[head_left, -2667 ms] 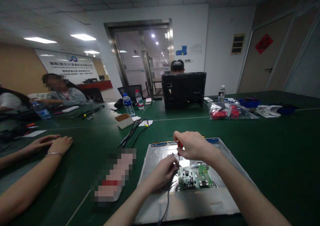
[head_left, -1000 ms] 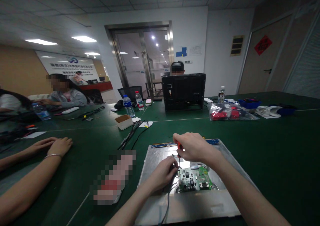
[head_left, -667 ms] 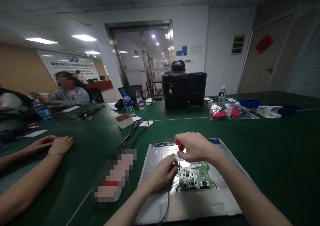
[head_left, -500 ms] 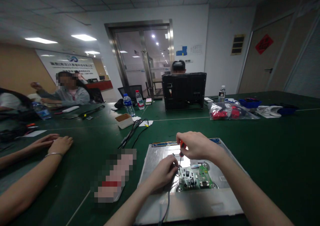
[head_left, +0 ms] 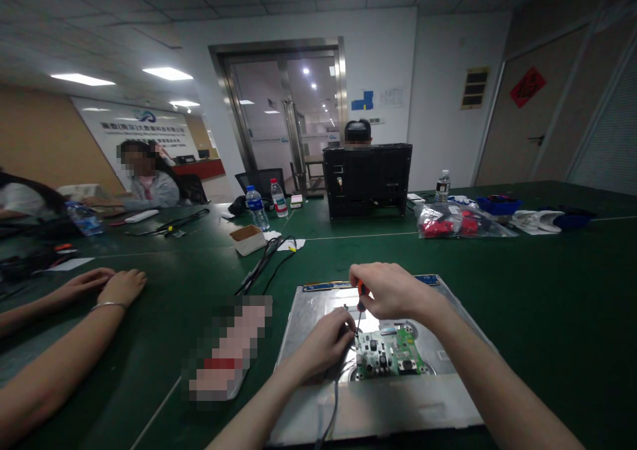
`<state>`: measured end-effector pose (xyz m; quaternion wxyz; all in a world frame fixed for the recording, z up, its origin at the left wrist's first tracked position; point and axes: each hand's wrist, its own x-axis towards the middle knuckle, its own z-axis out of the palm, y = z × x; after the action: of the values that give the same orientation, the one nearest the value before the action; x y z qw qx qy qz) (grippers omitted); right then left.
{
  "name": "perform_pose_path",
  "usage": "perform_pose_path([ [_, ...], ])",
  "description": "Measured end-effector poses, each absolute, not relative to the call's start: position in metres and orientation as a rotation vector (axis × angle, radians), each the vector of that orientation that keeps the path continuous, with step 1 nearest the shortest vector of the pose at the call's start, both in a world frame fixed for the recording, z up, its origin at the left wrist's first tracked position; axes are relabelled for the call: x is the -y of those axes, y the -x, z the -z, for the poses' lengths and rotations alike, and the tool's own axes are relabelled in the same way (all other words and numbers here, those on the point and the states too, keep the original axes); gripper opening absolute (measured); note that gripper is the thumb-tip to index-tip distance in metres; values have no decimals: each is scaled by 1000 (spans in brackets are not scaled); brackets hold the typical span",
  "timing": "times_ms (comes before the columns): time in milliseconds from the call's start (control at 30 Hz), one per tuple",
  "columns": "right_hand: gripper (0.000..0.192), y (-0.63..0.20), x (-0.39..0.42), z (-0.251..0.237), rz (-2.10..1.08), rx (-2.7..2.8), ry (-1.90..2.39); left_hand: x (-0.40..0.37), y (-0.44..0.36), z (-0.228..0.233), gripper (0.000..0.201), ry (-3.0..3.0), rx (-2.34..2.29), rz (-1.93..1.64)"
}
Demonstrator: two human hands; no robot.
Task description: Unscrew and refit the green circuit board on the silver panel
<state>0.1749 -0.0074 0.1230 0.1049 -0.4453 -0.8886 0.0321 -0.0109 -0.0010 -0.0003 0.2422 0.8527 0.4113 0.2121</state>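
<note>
A screwdriver (head_left: 361, 296) with an orange-red and black handle is gripped in my right hand (head_left: 391, 292). Its thin shaft points down to the upper left corner of a green circuit board (head_left: 388, 352). My left hand (head_left: 332, 336) is closed beside that corner, thumb and fingers pinched close to the screwdriver's tip; what they hold is too small to make out. Under the board lies a flat metal display panel (head_left: 418, 403), a blue strip along its far edge. A dark cable (head_left: 334, 407) runs from near my left hand toward the panel's front edge.
A co-worker's hands (head_left: 119, 287) rest on the green table at left. Between them and the panel lies a blurred-out flat object (head_left: 233, 350). Farther off are black cables (head_left: 263, 264), a small open box (head_left: 247, 239), bottles (head_left: 256, 209), a black monitor frame (head_left: 368, 181) and a plastic bag (head_left: 458, 223).
Both my hands and the screwdriver stay in nearly the same place. Across the table at the far left, a seated person's raised hand has come down.
</note>
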Motion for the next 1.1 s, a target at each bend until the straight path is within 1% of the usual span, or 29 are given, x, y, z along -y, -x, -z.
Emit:
perform_pose_path([
  [133,17,-167,6,-123,47,2595,1431,0,11,1,8,-2322,-1121,-572],
  [200,26,-165,6,-122,91,2596,1487,0,11,2,8,-2314,-1132,-571],
  [267,28,-165,7,-122,72,2602,1467,-1,11,3,9,-2309,-1129,-579],
  [433,20,-170,9,-121,-44,2612,1307,-1,11,4,8,-2310,-1104,-602],
  [600,19,-165,5,-120,36,2588,1448,0,10,0,7,-2312,-1130,-571],
  [733,29,-165,5,-121,69,2586,1514,2,10,-2,7,-2301,-1135,-556],
  [933,23,-170,10,-121,-44,2587,1375,0,11,0,6,-2315,-1104,-578],
  [1100,21,-165,6,-120,21,2590,1434,-1,11,2,7,-2313,-1115,-574],
])
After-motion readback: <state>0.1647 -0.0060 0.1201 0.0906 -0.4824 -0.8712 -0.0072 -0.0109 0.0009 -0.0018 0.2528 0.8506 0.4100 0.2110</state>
